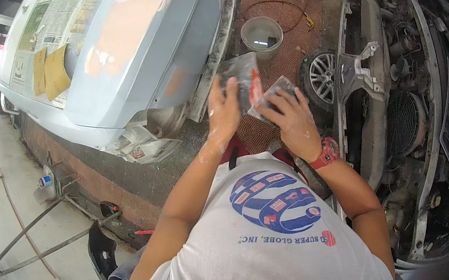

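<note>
My left hand (224, 111) grips a flat dark grey board (237, 69) by its near side. A smear of orange-red paste (255, 86) lies on the board's right part. Closed around a thin grey flat spreader (284, 83) is my right hand (298, 127), with a red watch on its wrist. The spreader's lower edge is beside the paste; whether it touches the board I cannot tell. Both hands are slightly blurred and whitish with dust. Ahead on the left is a pale blue car body (132, 87) with pinkish filler patches (125, 23).
Newspaper (54, 26) and two tan sheets (55, 73) cover part of the car. A bucket of water (261, 34) stands on the floor near a thin cable (291, 5). To my right are a wheel (323, 79) and an exposed engine bay (403, 110). A metal frame (47, 252) stands left.
</note>
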{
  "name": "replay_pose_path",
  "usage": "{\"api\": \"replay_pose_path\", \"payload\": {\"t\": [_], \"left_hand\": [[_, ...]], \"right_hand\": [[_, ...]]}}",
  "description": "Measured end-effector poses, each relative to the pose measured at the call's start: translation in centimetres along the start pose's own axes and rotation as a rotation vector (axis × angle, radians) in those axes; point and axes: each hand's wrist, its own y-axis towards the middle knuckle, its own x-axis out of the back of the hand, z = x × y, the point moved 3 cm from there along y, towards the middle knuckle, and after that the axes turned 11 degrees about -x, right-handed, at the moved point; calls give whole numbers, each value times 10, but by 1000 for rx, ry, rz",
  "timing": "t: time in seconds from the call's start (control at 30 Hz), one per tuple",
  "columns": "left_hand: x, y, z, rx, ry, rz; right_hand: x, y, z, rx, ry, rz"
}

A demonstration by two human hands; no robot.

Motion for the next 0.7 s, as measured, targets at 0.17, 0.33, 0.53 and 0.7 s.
{"api": "replay_pose_path", "payload": {"t": [0.17, 0.33, 0.53, 0.7], "left_hand": [[0, 6, 46, 112, -751, -225], [-13, 10, 0, 158, -884, -24], [-12, 11, 9, 102, -648, -91], [-5, 19, 40, -27, -259, -125]], "right_hand": [[37, 13, 18, 262, 82, -8], [11, 31, 1, 257, 264, -90], [33, 56, -47, 7, -57, -51], [46, 49, -10, 183, -200, -72]]}}
